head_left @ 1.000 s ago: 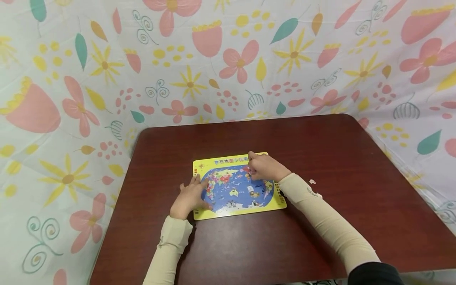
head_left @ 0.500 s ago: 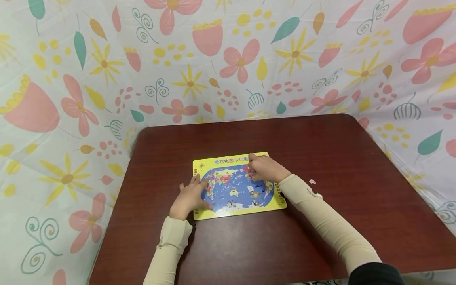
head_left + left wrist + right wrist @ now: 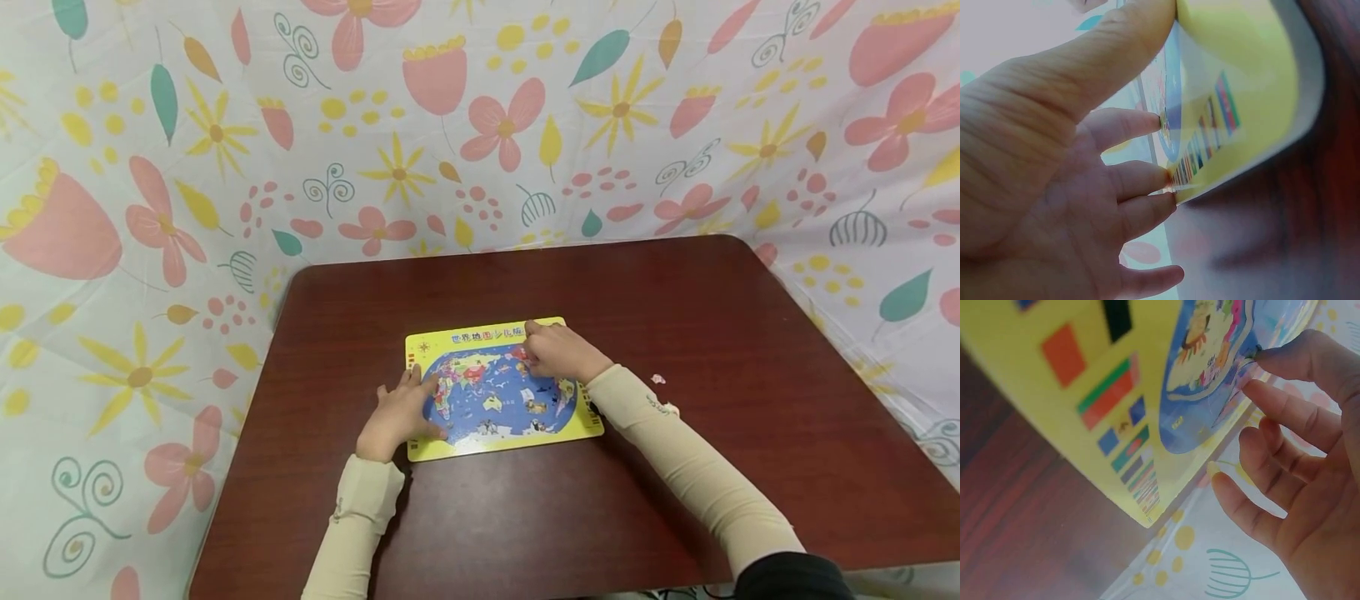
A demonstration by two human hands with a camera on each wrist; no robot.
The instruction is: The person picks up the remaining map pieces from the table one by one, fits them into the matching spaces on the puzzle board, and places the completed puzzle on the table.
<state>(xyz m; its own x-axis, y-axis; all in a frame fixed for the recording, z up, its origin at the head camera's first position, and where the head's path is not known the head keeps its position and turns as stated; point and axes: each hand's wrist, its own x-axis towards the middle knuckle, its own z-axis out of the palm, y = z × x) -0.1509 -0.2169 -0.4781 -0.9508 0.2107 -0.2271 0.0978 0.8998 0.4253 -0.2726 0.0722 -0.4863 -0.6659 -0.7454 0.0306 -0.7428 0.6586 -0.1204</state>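
A yellow-bordered world map puzzle board (image 3: 487, 446) lies on the table, with a blue sea and small coloured land pieces. My left hand (image 3: 397, 414) rests on its left side, fingers spread; in the left wrist view the fingertips (image 3: 1161, 178) touch the board's edge. Over the board's upper right is my right hand (image 3: 562, 352). In the right wrist view its thumb and index finger pinch a small puzzle piece (image 3: 1242, 376) at the map surface, mostly hidden by the fingertips. The other fingers are bent beside it.
A small pale loose piece (image 3: 657, 379) lies on the brown table (image 3: 480, 517) right of the board. Another pale piece (image 3: 672, 409) shows just behind the right sleeve. A flower-patterned cloth (image 3: 465, 125) hangs behind the table and along its sides.
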